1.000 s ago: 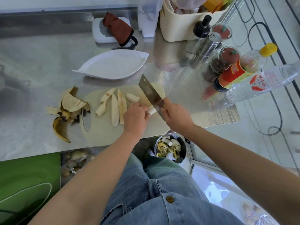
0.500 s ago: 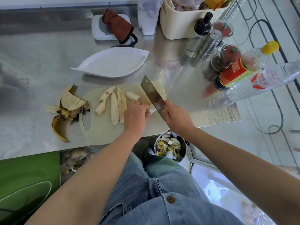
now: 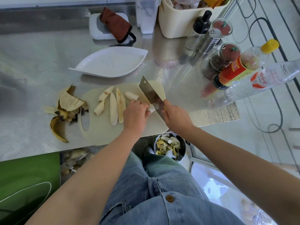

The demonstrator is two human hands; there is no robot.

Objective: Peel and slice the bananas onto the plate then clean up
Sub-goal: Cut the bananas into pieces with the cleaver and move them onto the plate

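Several long banana slices (image 3: 113, 106) lie on a pale cutting board (image 3: 103, 132) at the table's front edge. My left hand (image 3: 134, 116) presses a banana piece (image 3: 152, 108) against the board. My right hand (image 3: 176, 116) grips the handle of a cleaver (image 3: 150, 94), whose blade rests edge-down on that piece right beside my left fingers. A white leaf-shaped plate (image 3: 112, 62) sits behind the board with nothing on it. Banana peels (image 3: 66, 109) lie in a heap left of the board.
Bottles (image 3: 243, 67), spice jars and a shaker crowd the table's right side. A cream basket (image 3: 180, 23) and a white box with a brown cloth (image 3: 113, 25) stand at the back. A bin of scraps (image 3: 168, 146) sits below the table edge by my knees.
The cleaver has shifted slightly down onto the banana piece under my left hand. Both hands stay in nearly the same place over the board.
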